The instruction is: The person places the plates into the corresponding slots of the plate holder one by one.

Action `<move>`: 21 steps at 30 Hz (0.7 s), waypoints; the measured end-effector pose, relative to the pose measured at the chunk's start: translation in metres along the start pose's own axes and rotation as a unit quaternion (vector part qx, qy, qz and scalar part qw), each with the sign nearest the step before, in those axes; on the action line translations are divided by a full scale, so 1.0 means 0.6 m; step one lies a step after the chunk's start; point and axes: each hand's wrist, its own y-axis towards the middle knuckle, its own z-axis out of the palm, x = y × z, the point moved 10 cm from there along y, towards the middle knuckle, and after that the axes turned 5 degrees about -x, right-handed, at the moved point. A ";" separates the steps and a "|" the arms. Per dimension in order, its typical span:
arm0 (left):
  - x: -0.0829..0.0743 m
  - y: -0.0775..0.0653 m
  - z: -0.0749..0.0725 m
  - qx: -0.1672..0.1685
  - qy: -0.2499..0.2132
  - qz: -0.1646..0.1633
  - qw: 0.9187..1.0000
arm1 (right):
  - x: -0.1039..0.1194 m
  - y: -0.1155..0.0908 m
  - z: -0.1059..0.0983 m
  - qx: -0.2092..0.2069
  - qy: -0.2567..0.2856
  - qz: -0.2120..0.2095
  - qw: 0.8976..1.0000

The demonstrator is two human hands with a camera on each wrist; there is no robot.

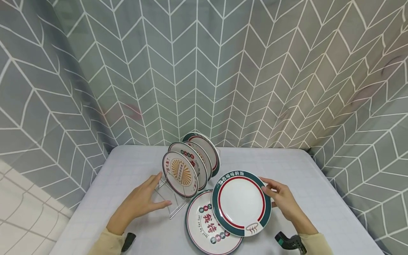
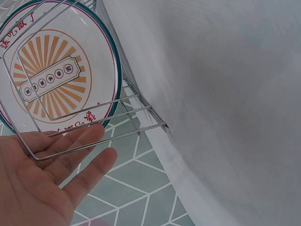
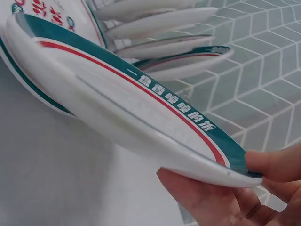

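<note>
My right hand [image 1: 283, 201] pinches the right rim of a white plate [image 1: 242, 202] with a dark green border and a red ring. Thumb on top and fingers beneath, it holds the plate tilted over a second plate [image 1: 207, 226] with red lettering, partly covering it. On the left, a wire dish rack [image 2: 150, 108] holds several plates on edge; the front one [image 1: 180, 173] bears an orange sunburst. My left hand [image 1: 138, 203] is spread beside the rack, fingers extended and thumb apart. In the left wrist view its fingertips [image 2: 96, 133] lie right at the rack's wires.
A white cloth covers the table [image 1: 137, 163]. Behind and at both sides hangs a grey curtain [image 1: 204, 71] with white chevron lines, close behind the rearmost plate [image 1: 215, 159] in the rack. White tiles [image 1: 25, 209] show at lower left.
</note>
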 end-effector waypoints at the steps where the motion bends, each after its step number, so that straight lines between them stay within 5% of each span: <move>1: 0.000 0.000 0.000 0.001 0.001 -0.001 1.000 | 0.004 0.001 -0.008 -0.002 -0.004 -0.006 1.000; 8: 0.001 0.002 0.000 0.001 0.005 -0.004 1.000 | 0.040 0.025 -0.051 -0.020 -0.019 -0.038 0.999; 14: 0.001 0.002 0.001 0.006 0.001 -0.004 1.000 | 0.122 0.075 -0.086 -0.060 -0.042 -0.091 0.993; 21: 0.000 0.001 0.001 0.000 -0.005 -0.002 1.000 | 0.200 0.142 -0.056 -0.069 -0.039 -0.104 0.991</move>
